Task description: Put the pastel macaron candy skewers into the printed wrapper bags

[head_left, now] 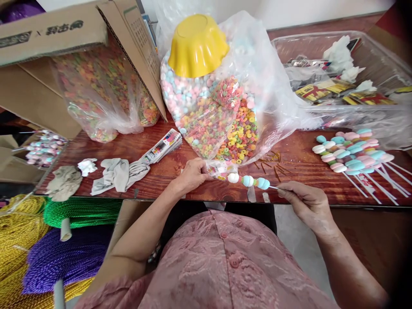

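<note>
My right hand [305, 201] pinches the bare end of a thin white stick [273, 187] near the table's front edge. Threaded on the stick is a candy skewer [249, 180] of white, blue and small coloured pieces. My left hand [192, 174] grips the skewer's other end, where a small clear wrapper [218, 171] lies against the fingers. Directly behind both hands sits a big clear bag of coloured cereal rings and pastel candies [222, 120], with an upturned yellow bowl [196, 45] on top.
Several finished candy skewers [350, 150] lie at the right of the wooden table [302, 154]. A clear tray [380, 56] of wrappers stands behind them. A cardboard box [48, 30], another candy bag [96, 94], grey cloths [119, 174] and cord spools [58, 253] are at left.
</note>
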Demonstrator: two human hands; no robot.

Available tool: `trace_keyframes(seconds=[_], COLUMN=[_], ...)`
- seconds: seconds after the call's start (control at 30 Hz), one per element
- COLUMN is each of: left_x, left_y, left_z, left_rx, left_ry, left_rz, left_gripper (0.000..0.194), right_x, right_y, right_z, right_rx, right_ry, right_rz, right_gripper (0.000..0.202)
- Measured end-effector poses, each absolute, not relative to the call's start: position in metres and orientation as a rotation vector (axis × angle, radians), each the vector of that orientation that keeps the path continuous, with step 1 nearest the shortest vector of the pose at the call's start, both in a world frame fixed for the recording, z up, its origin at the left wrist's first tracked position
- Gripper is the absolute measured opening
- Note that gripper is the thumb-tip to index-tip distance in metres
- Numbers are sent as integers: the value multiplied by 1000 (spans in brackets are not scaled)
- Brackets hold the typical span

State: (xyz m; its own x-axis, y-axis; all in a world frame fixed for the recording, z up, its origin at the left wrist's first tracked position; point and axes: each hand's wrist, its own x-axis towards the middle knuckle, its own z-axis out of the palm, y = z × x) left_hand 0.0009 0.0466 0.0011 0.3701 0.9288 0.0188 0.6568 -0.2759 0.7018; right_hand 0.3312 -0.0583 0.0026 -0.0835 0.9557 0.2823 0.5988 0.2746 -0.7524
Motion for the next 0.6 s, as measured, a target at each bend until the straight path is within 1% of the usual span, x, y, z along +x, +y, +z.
trace_keyframes(seconds=[0.07,0.17,0.27,0.33,0.47,0.6], left_x=[2,4,6,7,7,5], left_y=[45,42,38,37,35,34], left_z=[1,2,4,4,1,-3], left_rx=[2066,2129,2196,2230,2284,2298], left_ry=[1352,1338,1306,1284,1233,1174], left_rz=[586,562,516,514,524,542], left_gripper=[33,33,33,33,29,26], right_x=[330,327,323,319,313,308], right_y=[-59,-62,-67,-68,-63,-55], right_z=[7,13,18,21,25,24], right_rx=[-1401,-1340,-1285,-1251,-1112,-1091], right_ry=[-1857,-2010,-2151,-2234,-2372,-2341], right_rz=[497,253,-25,-137,-180,-143], right_gripper=[14,15,20,24,29,30])
